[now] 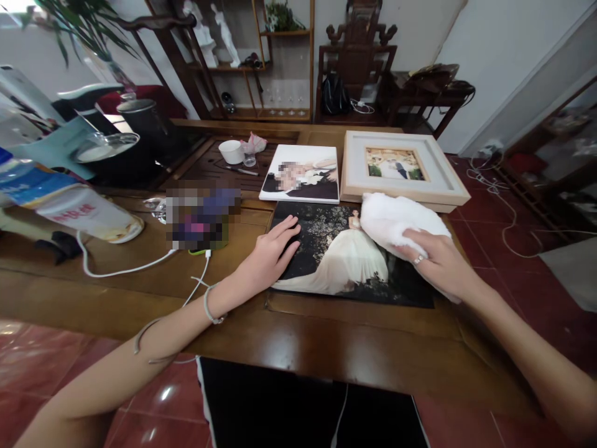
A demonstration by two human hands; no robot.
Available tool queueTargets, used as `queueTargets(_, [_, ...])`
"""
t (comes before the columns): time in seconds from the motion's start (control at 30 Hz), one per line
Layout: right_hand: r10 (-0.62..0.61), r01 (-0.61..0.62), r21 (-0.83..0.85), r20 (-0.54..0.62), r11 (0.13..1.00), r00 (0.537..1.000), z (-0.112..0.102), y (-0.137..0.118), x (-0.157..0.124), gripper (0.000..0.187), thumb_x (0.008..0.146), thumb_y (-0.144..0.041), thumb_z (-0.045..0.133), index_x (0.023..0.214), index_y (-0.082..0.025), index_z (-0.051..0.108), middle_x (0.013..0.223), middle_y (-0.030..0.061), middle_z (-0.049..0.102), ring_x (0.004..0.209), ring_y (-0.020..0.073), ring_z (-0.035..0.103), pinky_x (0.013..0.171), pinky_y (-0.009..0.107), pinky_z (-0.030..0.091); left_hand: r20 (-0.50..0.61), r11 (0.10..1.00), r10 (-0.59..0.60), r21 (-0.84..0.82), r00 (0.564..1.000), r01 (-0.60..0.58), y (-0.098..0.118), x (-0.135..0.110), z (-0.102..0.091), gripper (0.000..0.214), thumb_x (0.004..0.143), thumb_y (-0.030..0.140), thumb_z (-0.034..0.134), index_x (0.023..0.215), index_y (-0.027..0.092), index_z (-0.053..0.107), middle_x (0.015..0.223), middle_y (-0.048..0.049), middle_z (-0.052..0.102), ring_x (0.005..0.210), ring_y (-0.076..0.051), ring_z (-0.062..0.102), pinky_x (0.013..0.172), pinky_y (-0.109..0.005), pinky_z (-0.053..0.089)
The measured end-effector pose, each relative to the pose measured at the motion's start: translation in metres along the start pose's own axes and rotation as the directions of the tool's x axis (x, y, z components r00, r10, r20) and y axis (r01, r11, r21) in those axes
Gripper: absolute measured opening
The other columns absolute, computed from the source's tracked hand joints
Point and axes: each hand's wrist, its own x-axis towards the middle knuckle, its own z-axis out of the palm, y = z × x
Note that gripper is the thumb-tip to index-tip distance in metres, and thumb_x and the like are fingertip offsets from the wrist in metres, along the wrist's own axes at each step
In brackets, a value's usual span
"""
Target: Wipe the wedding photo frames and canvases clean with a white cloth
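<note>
While atop cloth [390, 219], right hand [438, 264] palm-down

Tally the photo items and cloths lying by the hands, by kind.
Unframed prints: 2, the dark print and the white-edged print
Framed pictures: 1, the framed photo
Cloths: 1, the white cloth
Total: 4

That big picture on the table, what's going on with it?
A person's left hand lies flat on the left edge of the big photo print, which rests on the wooden table. The right hand presses a white cloth onto the print's upper right part. Just behind lie a smaller photo print and a framed picture.
</note>
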Motion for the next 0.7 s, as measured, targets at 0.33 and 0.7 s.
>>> queueTargets(0.33, [-0.338,0.314,0.141,0.204,0.939,0.919,0.008,-0.076,-0.037,0.02,0.08,-0.014,0.046,0.088,-0.025,0.061,0.127,0.0058,0.059,0.125,0.025,0.045,0.107,0.05,0.033,-0.014,1.0,0.006,-0.009,1.0,-0.006,-0.002,-0.001,0.002,0.032,0.093,0.022,0.041,0.123,0.014,0.05,0.139,-0.0152,0.046,0.134,-0.024,0.036,0.106,-0.048,0.037])
queueTargets(0.7, [-0.102,0.102,0.0,0.03,0.995,0.994,0.015,-0.025,0.021,0.019,0.09,-0.031,0.04,0.081,-0.024,0.055,0.096,0.0074,0.067,0.12,0.0341,0.05,0.095,0.057,0.041,-0.037,1.0,-0.021,-0.016,0.999,0.02,0.002,-0.001,0.004,0.031,0.093,0.02,0.042,0.123,0.016,0.049,0.139,-0.0154,0.045,0.134,-0.026,0.037,0.102,-0.05,0.04])
